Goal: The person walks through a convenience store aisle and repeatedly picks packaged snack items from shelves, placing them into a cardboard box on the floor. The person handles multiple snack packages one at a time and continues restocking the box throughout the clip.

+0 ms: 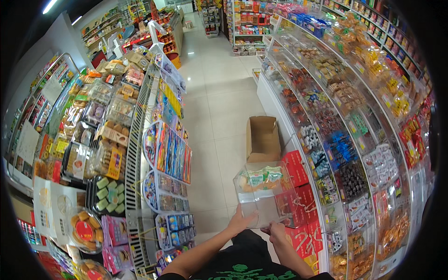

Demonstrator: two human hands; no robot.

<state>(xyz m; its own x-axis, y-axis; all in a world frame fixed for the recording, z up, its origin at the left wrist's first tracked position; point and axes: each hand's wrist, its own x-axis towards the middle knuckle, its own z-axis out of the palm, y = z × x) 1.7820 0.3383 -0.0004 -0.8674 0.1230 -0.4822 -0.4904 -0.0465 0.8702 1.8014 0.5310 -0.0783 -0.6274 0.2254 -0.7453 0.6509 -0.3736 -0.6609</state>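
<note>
A clear plastic display bin is held in front of my body, above the floor. Several wrapped snack packs with green and white printing sit at its far end, while its near part shows only bare plastic. My left hand grips the bin's near left side, partly seen through the wall. At the near right corner, my right hand has its fingers curled on the edge. A small reddish thing beside those fingers is too unclear to name.
An open cardboard box stands on the tiled floor beyond the bin. Red gift boxes with cord handles line the foot of the right-hand candy shelves. Packaged pastries fill the left rack, with hanging goods along its side.
</note>
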